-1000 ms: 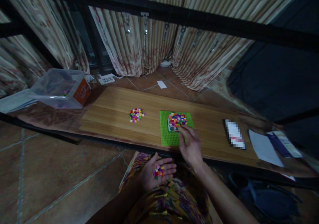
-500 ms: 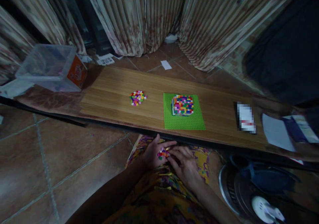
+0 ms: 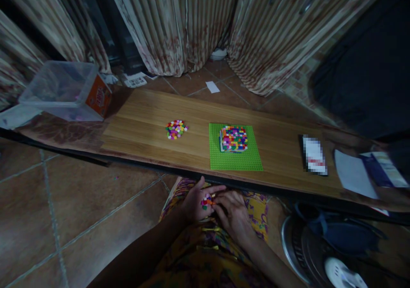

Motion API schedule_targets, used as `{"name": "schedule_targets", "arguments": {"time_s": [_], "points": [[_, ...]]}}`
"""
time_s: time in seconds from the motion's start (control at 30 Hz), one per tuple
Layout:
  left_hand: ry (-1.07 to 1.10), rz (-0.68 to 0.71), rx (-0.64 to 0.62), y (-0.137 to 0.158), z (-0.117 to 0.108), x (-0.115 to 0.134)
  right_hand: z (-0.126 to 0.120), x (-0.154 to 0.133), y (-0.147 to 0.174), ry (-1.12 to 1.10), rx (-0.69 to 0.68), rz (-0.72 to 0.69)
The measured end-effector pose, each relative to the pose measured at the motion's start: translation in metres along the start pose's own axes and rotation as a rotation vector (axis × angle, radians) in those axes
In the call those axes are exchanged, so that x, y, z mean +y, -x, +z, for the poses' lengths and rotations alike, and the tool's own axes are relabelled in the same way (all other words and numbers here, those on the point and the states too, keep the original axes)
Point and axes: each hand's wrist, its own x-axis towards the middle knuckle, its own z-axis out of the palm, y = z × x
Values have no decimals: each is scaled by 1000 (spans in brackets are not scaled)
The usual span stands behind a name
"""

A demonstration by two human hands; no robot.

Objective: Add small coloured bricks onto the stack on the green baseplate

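Palm up, my left hand [image 3: 194, 202] holds a small heap of coloured toy bricks [image 3: 205, 201], its thumb and fingers stretched out. My right hand [image 3: 233, 213] reaches over that palm from the right, thumb and forefinger pinched at an orange toy brick [image 3: 210, 202] by the heap. Both hands are over my lap, just below the table's front edge. On the table, a block built of many coloured bricks [image 3: 234, 138] stands on a green baseplate [image 3: 235, 162]. Left of the plate lies a loose pile of small bricks [image 3: 176, 129].
A clear plastic box [image 3: 60, 91] with an orange label stands at the left end of the wooden table [image 3: 144, 117]. To the right lie a dark-edged phone-like object [image 3: 314, 155], partly pixelated, and a white paper [image 3: 354, 175]. A round dark appliance [image 3: 307, 245] is at lower right.
My right thumb and forefinger have drawn closer together at the bricks in my left palm. The view has shifted slightly; the things on the table stay in place.
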Motion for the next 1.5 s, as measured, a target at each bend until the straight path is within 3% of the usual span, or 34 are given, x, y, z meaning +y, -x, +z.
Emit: {"name": "schedule_targets", "arguments": {"time_s": [0.17,0.33,0.57,0.73,1.0,1.5], "points": [[149,-143,-156,-10,6,-7,-25,3,-25,-30,141,59],[356,-253,-164,-21,2,-13,-51,12,-66,-42,370,79],[385,-240,-193,-19,-2,-14,-50,31,-120,6,543,38],[402,-228,-199,-18,-1,-13,-39,43,-137,45,558,3],[419,-236,-212,-18,-1,-13,-39,47,-139,173,520,-32],[445,-239,-213,-17,1,-13,-49,39,-138,626,367,-218]]}}
